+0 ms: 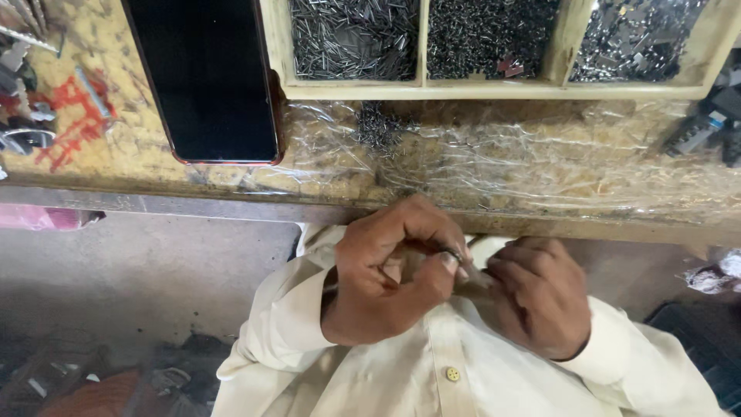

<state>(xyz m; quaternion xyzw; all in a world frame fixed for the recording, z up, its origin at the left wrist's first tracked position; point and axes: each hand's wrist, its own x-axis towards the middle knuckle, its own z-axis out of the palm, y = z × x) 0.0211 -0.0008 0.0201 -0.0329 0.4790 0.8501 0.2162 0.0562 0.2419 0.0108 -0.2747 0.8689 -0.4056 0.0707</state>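
Both hands meet just below the workbench edge, over my cream shirt. My left hand is curled, with thumb and forefinger pinching a small dark metal ring-like part. My right hand is closed beside it, its fingertips touching the same small part; what else it holds is hidden. A little heap of thin metal pins lies on the plastic-covered bench just above the hands.
A wooden tray with three compartments of pins, tiny dark screws and metal pieces stands at the back. A dark phone lies screen-up at the left. Loose metal parts sit at the far left, dark parts at the right.
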